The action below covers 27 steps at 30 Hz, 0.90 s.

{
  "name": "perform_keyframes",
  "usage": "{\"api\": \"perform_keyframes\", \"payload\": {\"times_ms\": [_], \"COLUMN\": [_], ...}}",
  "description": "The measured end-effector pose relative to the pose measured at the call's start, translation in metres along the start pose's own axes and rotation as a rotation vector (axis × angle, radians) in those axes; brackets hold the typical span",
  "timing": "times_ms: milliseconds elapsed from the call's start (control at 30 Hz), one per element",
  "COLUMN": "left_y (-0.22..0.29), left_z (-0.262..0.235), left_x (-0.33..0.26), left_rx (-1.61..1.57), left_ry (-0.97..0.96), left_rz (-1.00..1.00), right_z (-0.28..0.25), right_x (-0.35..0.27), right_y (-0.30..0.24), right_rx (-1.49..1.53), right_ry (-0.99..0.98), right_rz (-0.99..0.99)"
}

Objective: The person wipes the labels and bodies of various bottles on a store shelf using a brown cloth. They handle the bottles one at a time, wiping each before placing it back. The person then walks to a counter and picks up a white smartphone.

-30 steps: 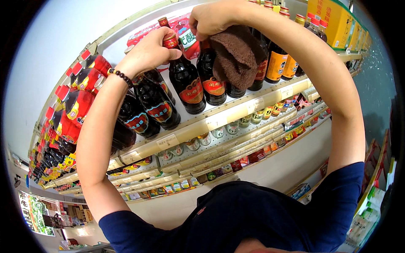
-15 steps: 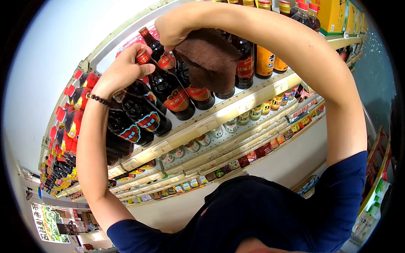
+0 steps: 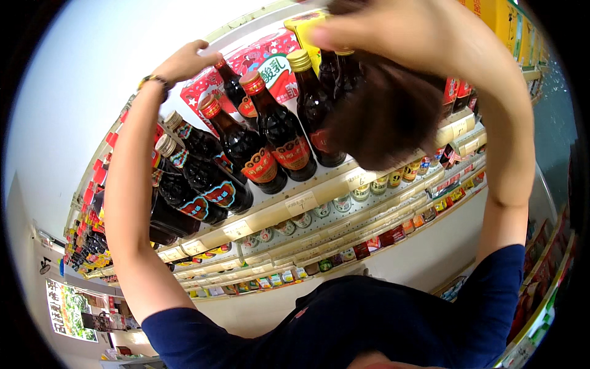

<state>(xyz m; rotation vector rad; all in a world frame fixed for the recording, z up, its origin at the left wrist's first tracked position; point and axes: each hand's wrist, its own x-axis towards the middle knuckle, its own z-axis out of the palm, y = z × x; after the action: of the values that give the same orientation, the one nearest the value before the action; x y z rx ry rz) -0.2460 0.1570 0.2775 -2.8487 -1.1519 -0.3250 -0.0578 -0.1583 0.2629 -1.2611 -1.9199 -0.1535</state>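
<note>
Right hand (image 3: 378,31) grips brown cloth (image 3: 390,117), likely soft; left hand (image 3: 184,63) open. We judge the rear bottle (image 3: 233,87) heavy, breakable: hold its neck.

I see yellow cartons (image 3: 501,26) at upper right, a row of small jars (image 3: 361,192) lower down, colourful packets (image 3: 390,237) below those, and a bright panel (image 3: 72,312) lower left.

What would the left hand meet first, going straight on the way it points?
Probably the red-capped dark glass bottle at the back; the left hand looks close to, perhaps touching, its cap, though depth is unclear.
</note>
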Motion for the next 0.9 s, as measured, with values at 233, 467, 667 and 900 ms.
{"api": "perform_keyframes", "payload": {"times_ms": [233,467,667,900], "left_y": [0.001,0.017,0.040,0.049], "left_z": [0.038,0.036,0.032,0.021], "left_x": [0.068,0.067,0.044,0.026], "left_rx": [0.009,-0.072,0.049,-0.305], "left_ry": [-0.189,-0.191,-0.096,-0.298], "left_rz": [-0.088,-0.086,0.043,0.102], "right_z": [-0.008,-0.022,-0.021,-0.019], "right_x": [-0.128,-0.180,-0.182,-0.189], "right_y": [0.009,0.008,-0.005,-0.017], "right_rx": [0.129,0.228,0.240,0.269], "right_ry": [0.092,0.266,0.276,0.297], "right_rz": [0.612,0.744,0.697,0.682]}}
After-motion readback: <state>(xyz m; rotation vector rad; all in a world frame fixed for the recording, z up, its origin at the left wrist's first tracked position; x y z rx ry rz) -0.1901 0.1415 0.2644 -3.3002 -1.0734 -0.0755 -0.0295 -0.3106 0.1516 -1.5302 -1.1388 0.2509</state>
